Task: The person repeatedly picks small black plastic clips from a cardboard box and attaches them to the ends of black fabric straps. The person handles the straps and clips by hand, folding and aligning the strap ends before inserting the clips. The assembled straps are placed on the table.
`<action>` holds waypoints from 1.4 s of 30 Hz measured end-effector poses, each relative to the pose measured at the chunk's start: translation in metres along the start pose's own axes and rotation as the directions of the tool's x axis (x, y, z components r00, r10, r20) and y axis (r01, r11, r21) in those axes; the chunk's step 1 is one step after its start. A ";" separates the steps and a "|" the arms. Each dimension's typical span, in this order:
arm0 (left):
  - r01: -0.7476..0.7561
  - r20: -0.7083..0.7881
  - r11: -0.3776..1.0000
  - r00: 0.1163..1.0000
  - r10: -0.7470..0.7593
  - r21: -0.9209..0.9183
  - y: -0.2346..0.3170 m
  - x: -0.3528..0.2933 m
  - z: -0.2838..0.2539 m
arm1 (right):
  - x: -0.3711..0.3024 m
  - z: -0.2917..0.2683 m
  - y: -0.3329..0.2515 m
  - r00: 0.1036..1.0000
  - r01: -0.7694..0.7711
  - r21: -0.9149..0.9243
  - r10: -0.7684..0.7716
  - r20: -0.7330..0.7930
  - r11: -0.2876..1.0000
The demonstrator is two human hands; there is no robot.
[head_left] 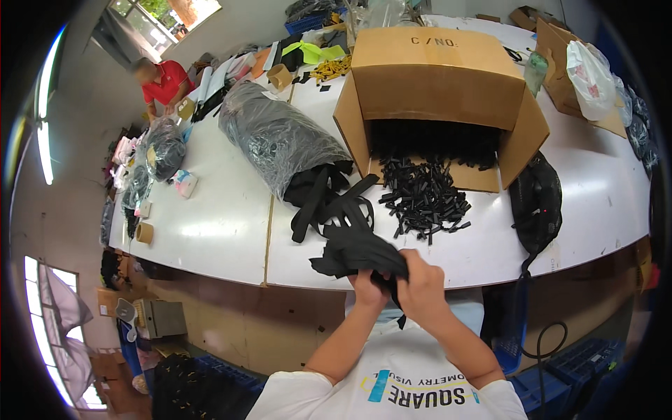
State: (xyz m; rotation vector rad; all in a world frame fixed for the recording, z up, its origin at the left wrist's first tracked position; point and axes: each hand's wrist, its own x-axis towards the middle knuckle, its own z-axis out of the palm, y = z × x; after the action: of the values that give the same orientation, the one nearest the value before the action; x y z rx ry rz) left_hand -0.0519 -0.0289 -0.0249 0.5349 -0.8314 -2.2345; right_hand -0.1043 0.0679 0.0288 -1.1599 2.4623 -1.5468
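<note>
Just over the front edge of the table, a bundle of black fabric straps is in both of my hands. My left hand grips its underside, its fingers partly hidden by the cloth. My right hand is closed around the bundle's right end. More loose black straps lie beyond, spilling from the mouth of a clear plastic bag. To the right, a pile of small black plastic pieces spreads out of an open cardboard box tipped toward me.
A black bag lies right of the box, near the table edge. Rolls of tape and wrapped bundles sit at the left. At the far left, a person in a red shirt is at the table. Blue crates stand below, at right.
</note>
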 end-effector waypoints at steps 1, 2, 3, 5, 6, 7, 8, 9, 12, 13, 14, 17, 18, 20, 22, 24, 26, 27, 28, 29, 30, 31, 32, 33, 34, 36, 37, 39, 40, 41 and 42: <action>0.028 0.057 0.999 0.998 -0.026 -0.039 -0.005 -0.004 -0.004 | -0.001 -0.001 -0.002 0.997 -0.025 -0.071 0.029 0.065 0.997; 0.045 0.054 0.999 0.998 -0.043 -0.028 -0.008 -0.009 -0.006 | -0.003 -0.002 -0.005 0.989 -0.046 -0.140 0.064 0.131 0.989; -0.017 0.101 1.000 0.995 0.017 -0.002 -0.013 -0.009 -0.007 | -0.004 -0.002 -0.007 0.976 -0.061 -0.209 0.103 0.193 0.976; -0.140 0.202 0.989 0.971 0.129 0.041 -0.021 -0.007 -0.007 | -0.008 -0.002 -0.004 0.966 -0.028 -0.305 0.104 0.238 0.952; -0.122 0.226 0.992 0.967 0.115 0.016 -0.021 -0.006 -0.005 | -0.010 -0.001 -0.002 0.964 -0.010 -0.336 0.098 0.248 0.942; -0.104 0.250 0.995 0.963 0.103 -0.009 -0.020 -0.006 -0.002 | -0.012 -0.001 -0.001 0.962 0.008 -0.368 0.093 0.257 0.930; -0.089 0.276 0.995 0.956 0.095 -0.033 -0.016 -0.006 0.003 | -0.012 -0.001 0.000 0.967 0.043 -0.402 0.063 0.248 0.915; -0.038 0.228 0.999 0.973 0.032 0.022 -0.014 -0.005 0.004 | -0.013 -0.001 0.002 0.970 0.077 -0.436 0.033 0.239 0.897; 0.085 0.084 0.989 0.992 -0.096 0.120 -0.003 -0.005 0.012 | -0.018 -0.003 0.003 0.956 0.134 -0.471 0.011 0.292 0.872; 0.100 0.045 0.988 0.993 -0.106 0.117 0.002 -0.008 0.019 | -0.019 -0.005 0.002 0.947 0.146 -0.471 0.016 0.322 0.870; 0.117 0.008 0.987 0.993 -0.119 0.111 0.006 -0.009 0.025 | -0.020 -0.008 0.001 0.948 0.142 -0.437 0.006 0.319 0.888; 0.189 0.078 0.982 0.979 -0.187 -0.018 0.002 -0.009 0.009 | -0.016 -0.018 -0.003 0.964 0.167 -0.341 -0.079 0.255 0.925; 0.195 0.150 0.981 0.970 -0.194 0.005 0.005 -0.009 0.008 | -0.013 -0.021 -0.004 0.970 0.201 -0.319 -0.144 0.195 0.926; 0.234 0.209 0.971 0.949 -0.238 0.045 0.008 -0.009 0.003 | -0.013 -0.021 0.000 0.983 0.138 -0.083 -0.126 0.136 0.987; 0.259 0.297 0.966 0.920 -0.254 0.025 0.010 -0.011 0.004 | -0.027 -0.010 0.012 0.980 -0.092 0.342 0.025 0.195 0.935; 0.234 0.438 0.969 0.864 -0.247 0.084 0.013 -0.010 0.008 | -0.039 -0.001 0.023 0.940 -0.265 0.472 0.116 0.321 0.841; 0.156 0.539 0.973 0.812 -0.225 0.172 0.021 -0.008 0.018 | -0.050 0.008 0.029 0.915 -0.362 0.550 0.176 0.362 0.753; 0.109 0.542 0.971 0.814 -0.211 0.214 0.023 -0.006 0.022 | -0.054 0.012 0.032 0.903 -0.399 0.545 0.215 0.371 0.737; 0.062 0.546 0.965 0.814 -0.197 0.255 0.024 -0.003 0.026 | -0.058 0.015 0.036 0.890 -0.436 0.540 0.255 0.378 0.720; 0.055 0.537 0.957 0.818 -0.207 0.286 0.028 -0.004 0.028 | -0.058 0.016 0.036 0.873 -0.473 0.539 0.291 0.391 0.697; 0.048 0.527 0.948 0.821 -0.217 0.315 0.031 -0.004 0.030 | -0.056 0.014 0.037 0.869 -0.471 0.490 0.291 0.399 0.734; 0.041 0.518 0.938 0.825 -0.226 0.344 0.034 -0.004 0.032 | -0.054 0.009 0.037 0.865 -0.466 0.439 0.292 0.407 0.768; 0.052 0.524 0.936 0.818 -0.239 0.347 0.034 -0.003 0.029 | -0.052 0.005 0.035 0.860 -0.460 0.384 0.295 0.416 0.800; 0.047 0.536 0.939 0.810 -0.236 0.342 0.034 -0.003 0.027 | -0.049 0.001 0.034 0.878 -0.389 0.290 0.257 0.403 0.875; 0.044 0.549 0.941 0.803 -0.234 0.337 0.034 -0.003 0.024 | -0.046 -0.003 0.032 0.893 -0.309 0.191 0.215 0.395 0.932; 0.023 0.572 0.952 0.795 -0.202 0.305 0.032 -0.003 0.025 | -0.046 -0.005 0.038 0.926 -0.173 0.119 0.120 0.357 0.978; 0.024 0.572 0.957 0.798 -0.192 0.289 0.032 -0.005 0.027 | -0.052 -0.002 0.048 0.943 -0.124 0.149 0.070 0.326 0.981; 0.063 0.530 0.965 0.825 -0.194 0.254 0.032 -0.015 0.033 | -0.056 0.003 0.049 0.962 -0.140 0.297 0.060 0.265 0.945; 0.065 0.499 0.950 0.839 -0.217 0.304 0.015 -0.017 0.006 | -0.056 0.006 0.042 0.964 -0.198 0.416 0.101 0.244 0.888; -0.004 0.510 0.923 0.834 -0.209 0.384 0.013 -0.019 0.006 | -0.057 0.008 0.039 0.962 -0.249 0.522 0.148 0.228 0.815; -0.074 0.521 0.886 0.829 -0.201 0.458 0.013 -0.020 0.007 | -0.061 0.013 0.045 0.961 -0.253 0.521 0.151 0.230 0.815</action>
State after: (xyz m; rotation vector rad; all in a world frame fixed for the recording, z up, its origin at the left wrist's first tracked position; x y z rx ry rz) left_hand -0.0366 -0.0192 -0.0086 0.0960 -1.7036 -2.2807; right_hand -0.0809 0.1039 -0.0349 -0.8514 1.7695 -1.8098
